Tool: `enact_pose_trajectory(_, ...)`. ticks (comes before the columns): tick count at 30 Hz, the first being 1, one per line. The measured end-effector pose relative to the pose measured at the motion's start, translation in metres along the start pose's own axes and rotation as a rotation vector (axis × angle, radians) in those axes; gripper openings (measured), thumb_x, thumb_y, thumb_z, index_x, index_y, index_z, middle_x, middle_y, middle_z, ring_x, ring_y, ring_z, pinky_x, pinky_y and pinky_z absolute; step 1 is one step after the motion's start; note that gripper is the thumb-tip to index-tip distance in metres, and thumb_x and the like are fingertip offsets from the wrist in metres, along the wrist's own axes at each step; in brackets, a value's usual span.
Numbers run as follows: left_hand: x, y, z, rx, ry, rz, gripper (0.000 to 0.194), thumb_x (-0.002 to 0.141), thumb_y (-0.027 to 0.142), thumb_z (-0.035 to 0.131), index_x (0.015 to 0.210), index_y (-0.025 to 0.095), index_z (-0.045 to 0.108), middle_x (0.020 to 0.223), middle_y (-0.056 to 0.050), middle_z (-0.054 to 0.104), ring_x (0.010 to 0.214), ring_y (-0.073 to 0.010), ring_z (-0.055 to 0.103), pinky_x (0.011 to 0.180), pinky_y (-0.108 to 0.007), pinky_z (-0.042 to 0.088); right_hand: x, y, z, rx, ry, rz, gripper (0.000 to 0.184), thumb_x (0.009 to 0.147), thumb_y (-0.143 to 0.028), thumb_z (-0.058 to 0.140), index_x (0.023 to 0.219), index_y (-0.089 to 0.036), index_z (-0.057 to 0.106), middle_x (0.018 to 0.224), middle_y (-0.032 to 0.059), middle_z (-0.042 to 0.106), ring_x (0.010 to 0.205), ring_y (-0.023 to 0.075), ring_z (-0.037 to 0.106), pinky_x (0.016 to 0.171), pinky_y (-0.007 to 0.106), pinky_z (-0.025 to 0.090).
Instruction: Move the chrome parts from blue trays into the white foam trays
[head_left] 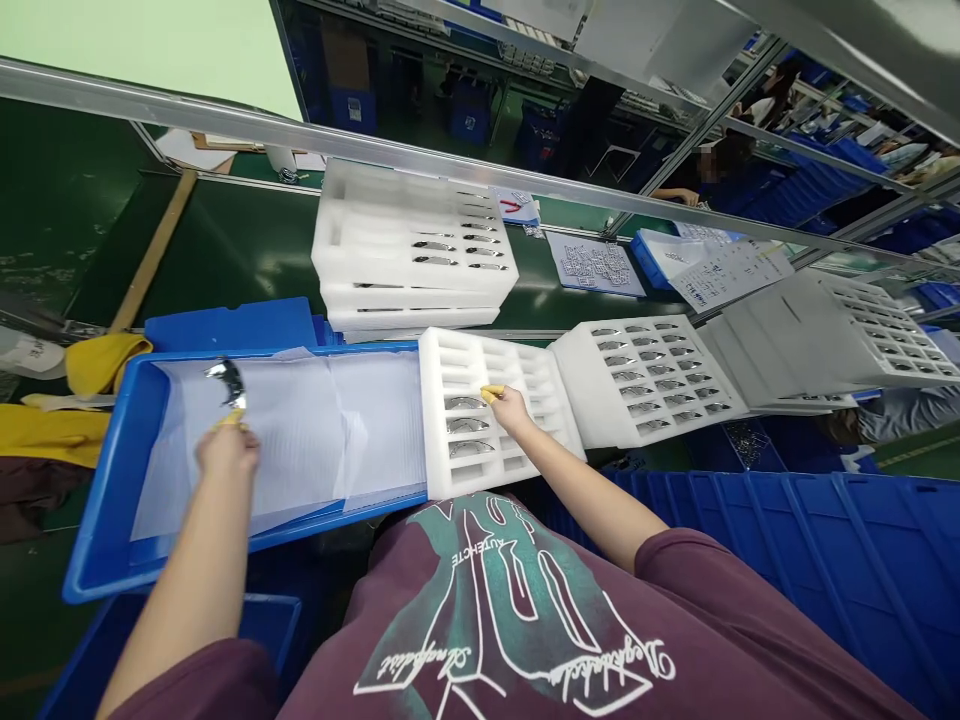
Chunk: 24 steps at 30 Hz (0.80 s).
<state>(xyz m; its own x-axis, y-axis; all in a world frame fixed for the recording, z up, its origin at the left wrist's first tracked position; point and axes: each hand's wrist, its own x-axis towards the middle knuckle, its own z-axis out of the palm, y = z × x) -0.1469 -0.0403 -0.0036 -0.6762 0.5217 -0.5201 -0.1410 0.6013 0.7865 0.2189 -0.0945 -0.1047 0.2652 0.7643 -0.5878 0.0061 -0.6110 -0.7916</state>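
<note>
A shirt whose block lettering appears to read "AUTEHCTE" fronts a worker whose left hand (229,448) pinches a shiny curved part (231,382) between closed fingertips over the left side of a blue bin (101,505) lined with white sheets (300,430). The right hand (511,410), its fingertips close together, reaches over a white slotted tray (433,430) holding similar parts; its grip cannot be told. At right, a fuller tray (581,390) displays rows of parts; a far sheet's (739,275) writing is too small to read.

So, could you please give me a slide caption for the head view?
Left hand holding a shiny part above a blue bin, right hand at a white tray.
</note>
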Motion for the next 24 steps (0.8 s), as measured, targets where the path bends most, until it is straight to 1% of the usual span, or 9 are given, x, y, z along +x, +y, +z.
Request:
enact_pose_trajectory(4,-0.075,-0.04,0.048,-0.094,-0.234,-0.214,0.032,0.073,0.014,0.058,0.058,0.018,0.031,0.042,0.009,0.028,0.035,-0.0031,0.021,0.037,-0.017,0.018,-0.025,-0.018,0.032,0.181,-0.243,0.009,0.025,0.058,-0.038,0.075,0.076,-0.021,0.072,0.082,0.0023,0.068,0.076,0.0153,0.058,0.068,0.029,0.047)
enact_pose_trajectory(6,-0.113,-0.057,0.07,-0.236,-0.438,-0.299,0.034,0.068,0.017,0.064,0.058,0.018,0.032,0.043,0.009,0.028,0.036,-0.0025,0.021,0.038,-0.016,0.017,-0.034,-0.027,0.046,0.224,-0.365,0.044,0.033,0.056,-0.041,0.077,0.08,-0.02,0.073,0.073,0.0003,0.065,0.061,0.0104,0.05,0.056,0.026,0.042)
enact_pose_trajectory(8,-0.139,-0.068,0.087,-0.29,-0.534,-0.333,0.038,0.063,0.021,0.071,0.058,0.018,0.033,0.043,0.01,0.027,0.036,-0.0022,0.021,0.038,-0.017,0.017,-0.038,-0.036,0.052,0.243,-0.429,0.065,0.037,0.054,-0.043,0.078,0.082,-0.018,0.073,0.063,-0.002,0.058,0.053,0.0074,0.042,0.049,0.023,0.033)
enact_pose_trajectory(12,-0.157,-0.077,0.104,-0.262,-0.595,-0.327,0.038,0.057,0.026,0.078,0.059,0.018,0.04,0.044,0.009,0.031,0.037,-0.0026,0.024,0.039,-0.017,0.017,-0.041,-0.047,0.05,0.275,-0.429,0.11,0.036,0.051,-0.044,0.08,0.071,-0.016,0.07,0.053,-0.0043,0.047,0.05,0.0064,0.034,0.046,0.022,0.025)
enact_pose_trajectory(17,-0.155,-0.088,0.113,-0.12,-0.698,-0.307,0.032,0.055,0.032,0.079,0.062,0.015,0.053,0.047,0.006,0.042,0.039,-0.003,0.025,0.04,-0.018,0.017,-0.042,-0.041,0.045,0.334,-0.354,0.121,0.033,0.053,-0.046,0.078,0.064,-0.018,0.063,0.056,-0.0033,0.048,0.051,0.0077,0.037,0.047,0.023,0.029)
enact_pose_trajectory(19,-0.156,-0.095,0.112,-0.038,-0.742,-0.24,0.029,0.057,0.034,0.078,0.071,0.015,0.06,0.052,0.003,0.049,0.043,-0.0054,0.033,0.043,-0.019,0.025,-0.032,-0.037,0.039,0.305,-0.271,0.078,0.031,0.054,-0.045,0.076,0.067,-0.018,0.064,0.058,-0.0027,0.051,0.054,0.009,0.041,0.05,0.024,0.032)
enact_pose_trajectory(21,-0.155,-0.103,0.107,0.05,-0.712,-0.051,0.03,0.058,0.031,0.077,0.082,0.017,0.065,0.064,-0.001,0.056,0.055,-0.0109,0.047,0.054,-0.023,0.039,-0.013,-0.035,0.028,0.234,-0.173,-0.013,0.027,0.057,-0.042,0.074,0.067,-0.019,0.064,0.062,-0.0014,0.055,0.06,0.0111,0.046,0.057,0.025,0.038)
enact_pose_trajectory(23,-0.151,-0.111,0.098,0.183,-0.606,0.201,0.038,0.056,0.026,0.078,0.092,0.02,0.065,0.085,-0.006,0.061,0.083,-0.0199,0.057,0.078,-0.032,0.047,0.01,-0.033,0.014,0.139,-0.081,-0.083,0.022,0.06,-0.038,0.071,0.066,-0.019,0.062,0.069,0.0001,0.059,0.069,0.0133,0.051,0.066,0.027,0.042)
enact_pose_trajectory(24,-0.149,-0.116,0.093,0.269,-0.55,0.299,0.044,0.054,0.024,0.078,0.096,0.021,0.064,0.098,-0.009,0.061,0.099,-0.0245,0.056,0.09,-0.036,0.044,0.021,-0.032,0.007,0.091,-0.054,-0.092,0.019,0.062,-0.036,0.069,0.065,-0.018,0.062,0.072,0.0008,0.061,0.072,0.0142,0.052,0.069,0.028,0.042)
